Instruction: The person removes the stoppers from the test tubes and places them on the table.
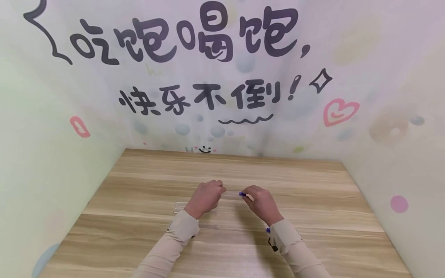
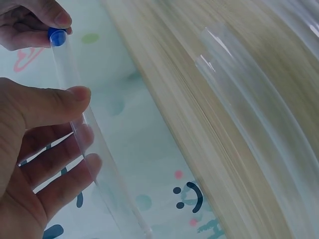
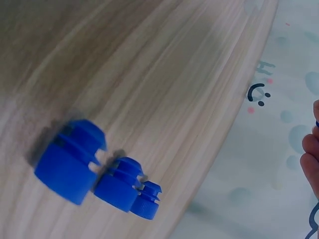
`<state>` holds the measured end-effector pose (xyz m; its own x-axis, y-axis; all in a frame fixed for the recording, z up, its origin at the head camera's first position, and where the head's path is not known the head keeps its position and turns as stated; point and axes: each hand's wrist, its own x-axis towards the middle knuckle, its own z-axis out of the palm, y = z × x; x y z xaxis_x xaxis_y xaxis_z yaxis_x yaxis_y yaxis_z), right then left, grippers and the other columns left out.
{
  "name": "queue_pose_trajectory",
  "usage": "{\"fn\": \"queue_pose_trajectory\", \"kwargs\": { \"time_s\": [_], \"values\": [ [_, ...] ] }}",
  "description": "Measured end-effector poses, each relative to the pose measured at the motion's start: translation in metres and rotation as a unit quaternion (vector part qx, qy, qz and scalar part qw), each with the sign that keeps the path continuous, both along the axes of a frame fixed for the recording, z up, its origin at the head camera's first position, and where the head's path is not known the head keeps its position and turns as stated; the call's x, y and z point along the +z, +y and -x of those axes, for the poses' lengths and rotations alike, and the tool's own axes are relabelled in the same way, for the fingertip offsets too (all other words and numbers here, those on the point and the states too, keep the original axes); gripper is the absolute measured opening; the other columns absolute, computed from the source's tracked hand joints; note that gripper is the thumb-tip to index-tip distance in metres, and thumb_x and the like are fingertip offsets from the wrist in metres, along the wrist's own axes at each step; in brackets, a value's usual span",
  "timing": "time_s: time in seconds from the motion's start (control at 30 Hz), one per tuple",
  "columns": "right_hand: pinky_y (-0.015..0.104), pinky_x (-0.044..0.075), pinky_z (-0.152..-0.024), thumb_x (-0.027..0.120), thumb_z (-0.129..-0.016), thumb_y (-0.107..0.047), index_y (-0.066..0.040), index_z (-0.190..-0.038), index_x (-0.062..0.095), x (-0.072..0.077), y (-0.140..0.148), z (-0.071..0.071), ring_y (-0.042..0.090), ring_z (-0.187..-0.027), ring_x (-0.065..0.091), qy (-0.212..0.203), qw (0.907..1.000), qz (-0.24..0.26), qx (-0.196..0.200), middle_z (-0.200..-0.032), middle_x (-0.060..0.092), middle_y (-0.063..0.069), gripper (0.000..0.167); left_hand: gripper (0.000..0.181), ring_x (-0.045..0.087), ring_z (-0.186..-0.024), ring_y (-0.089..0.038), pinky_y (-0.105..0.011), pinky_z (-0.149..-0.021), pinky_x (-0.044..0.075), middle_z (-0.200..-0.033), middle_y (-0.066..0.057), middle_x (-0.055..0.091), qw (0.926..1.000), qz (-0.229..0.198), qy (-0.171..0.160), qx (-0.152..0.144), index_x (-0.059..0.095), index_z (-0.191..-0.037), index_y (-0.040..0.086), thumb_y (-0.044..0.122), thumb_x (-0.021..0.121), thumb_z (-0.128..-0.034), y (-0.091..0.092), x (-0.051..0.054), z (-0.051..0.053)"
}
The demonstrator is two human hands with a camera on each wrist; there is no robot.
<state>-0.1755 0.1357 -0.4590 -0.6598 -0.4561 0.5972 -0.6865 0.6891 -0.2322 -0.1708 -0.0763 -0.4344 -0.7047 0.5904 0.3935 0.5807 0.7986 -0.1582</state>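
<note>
My left hand (image 1: 206,197) pinches a clear test tube (image 2: 112,184) between thumb and fingers, raised above the table. At the tube's mouth sits a blue stopper (image 2: 58,38), pinched by my right hand (image 1: 261,201). How deep the stopper goes in cannot be told. In the right wrist view only some fingertips (image 3: 310,149) show at the right edge. Beside my left wrist, more clear test tubes (image 2: 254,109) lie on the table. Three ribbed blue stoppers (image 3: 67,164) stand in a row under my right wrist; the head view shows just one, partly behind the sleeve.
The wood-grain table (image 1: 139,181) runs back to a printed wall covering (image 1: 215,135) with large dark writing. Pale side walls (image 1: 399,154) close it in on the left and right. Another clear tube (image 2: 301,20) shows at the left wrist view's top right corner.
</note>
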Motion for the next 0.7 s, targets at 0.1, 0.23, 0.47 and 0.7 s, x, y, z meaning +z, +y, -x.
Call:
{"fn": "queue_pose_trajectory", "kwargs": {
  "time_s": [0.1,0.23,0.47,0.7],
  "values": [
    [0.027,0.056,-0.066,0.083,-0.068,-0.003,-0.007,-0.082,0.070,-0.002,0.001,0.001,0.016,-0.074,0.069,0.010,0.9999,0.003,0.002,-0.082,0.071,0.003,0.019,0.015,0.060,-0.066,-0.010,-0.024,-0.049,0.048,-0.076,0.004,0.062,0.9999,0.001,-0.014,0.003,0.072,-0.078,0.016,0.002,0.071,-0.0772,0.001,0.000,0.001],
    [0.028,0.056,-0.067,0.082,-0.068,-0.001,-0.007,-0.083,0.069,-0.003,0.003,0.003,0.017,-0.076,0.069,0.019,0.9998,0.008,0.006,-0.083,0.071,0.003,0.020,0.016,0.061,-0.068,-0.010,-0.024,-0.050,0.048,-0.077,0.004,0.063,0.9997,-0.001,-0.022,0.006,0.072,-0.079,0.016,0.000,0.070,-0.0771,-0.001,0.001,0.002],
    [0.029,0.056,-0.067,0.082,-0.069,-0.001,-0.007,-0.084,0.070,-0.006,0.012,0.008,0.017,-0.076,0.070,0.008,0.9998,0.015,-0.013,-0.084,0.072,0.004,0.020,0.018,0.059,-0.063,-0.011,-0.025,-0.046,0.046,-0.071,0.003,0.058,0.9999,-0.012,0.001,0.009,0.068,-0.073,0.015,-0.003,0.069,-0.0755,-0.009,0.000,0.004],
    [0.031,0.056,-0.068,0.080,-0.071,-0.001,-0.006,-0.089,0.071,-0.006,0.018,0.011,0.019,-0.079,0.070,0.007,0.9997,0.017,-0.013,-0.087,0.073,0.006,0.021,0.019,0.057,-0.064,-0.014,-0.025,-0.046,0.046,-0.069,0.001,0.056,0.9997,-0.021,0.001,0.014,0.068,-0.073,0.014,-0.005,0.067,-0.0760,-0.014,-0.003,0.007]
  ]
}}
